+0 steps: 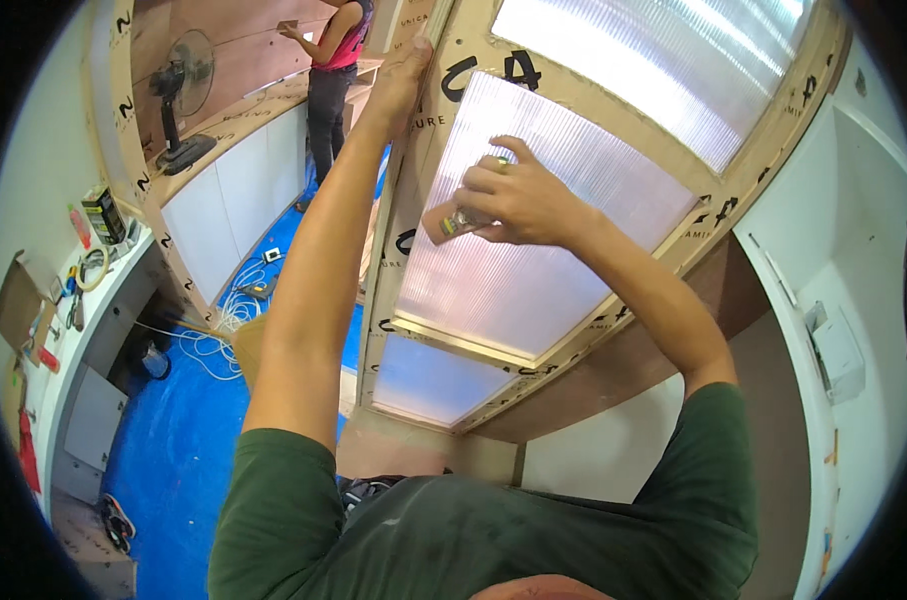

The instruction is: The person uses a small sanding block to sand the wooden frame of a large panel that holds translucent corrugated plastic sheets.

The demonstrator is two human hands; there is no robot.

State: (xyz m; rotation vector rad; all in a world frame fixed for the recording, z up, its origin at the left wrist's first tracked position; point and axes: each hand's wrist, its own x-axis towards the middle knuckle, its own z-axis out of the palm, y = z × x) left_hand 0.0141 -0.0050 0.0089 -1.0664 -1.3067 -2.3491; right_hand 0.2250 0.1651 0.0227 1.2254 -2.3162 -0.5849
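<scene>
In front of me stands a tilted wooden frame with dark printed marks, holding ribbed translucent panels. My left hand grips the frame's upper left edge, its thumb showing near the edge and the other fingers mostly hidden. Over the middle panel, my right hand is closed around a small object with a flat pinkish-brown end and a shiny labelled part. Its exact kind is hidden by the fingers. The right index finger is bent and raised off the grip.
At the far left a person stands near a standing fan on a wooden ledge. White cables lie on the blue floor covering. A cluttered white counter runs along the left; white shelving stands right.
</scene>
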